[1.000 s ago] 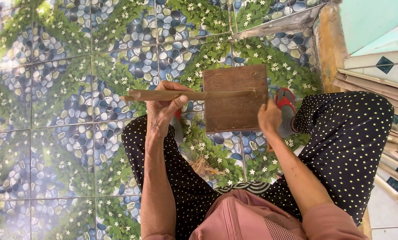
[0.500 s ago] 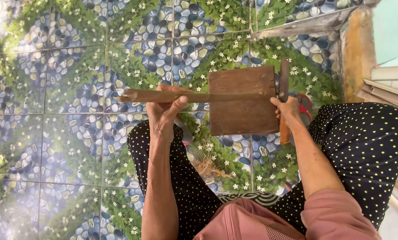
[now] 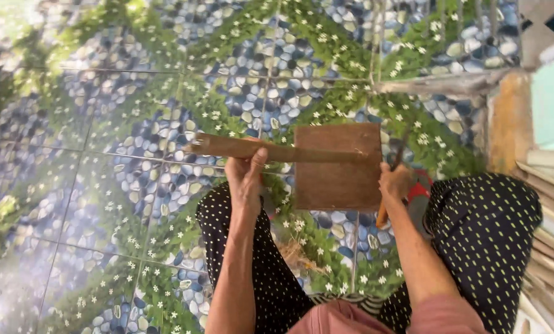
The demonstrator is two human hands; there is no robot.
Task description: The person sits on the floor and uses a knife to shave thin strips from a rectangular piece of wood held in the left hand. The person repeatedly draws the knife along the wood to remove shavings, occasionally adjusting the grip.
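From my head camera I look down at my lap and the floor (image 3: 103,185), which has blue stones and green leaves painted on its tiles. My left hand (image 3: 246,179) is wrapped around a long brown stick (image 3: 252,148). My thumb lies on top of it and my other fingers curl under, so the hold is tight. The stick lies flat and pokes out to the left, and its other end reaches across the top of a flat brown board (image 3: 339,167). The board stands up just past my knees, between my two hands. My right hand (image 3: 396,182) is closed around a thin tool with an orange handle (image 3: 383,213), held next to the board's right edge. I cannot tell what the tip of the tool looks like, because it is thin and blurry.

I think the stick could slip off the board if my left hand gets loose. The tool is very near my own hand and leg, so a slip could hurt me. The board could also tip over, since only my hands seem to keep it up
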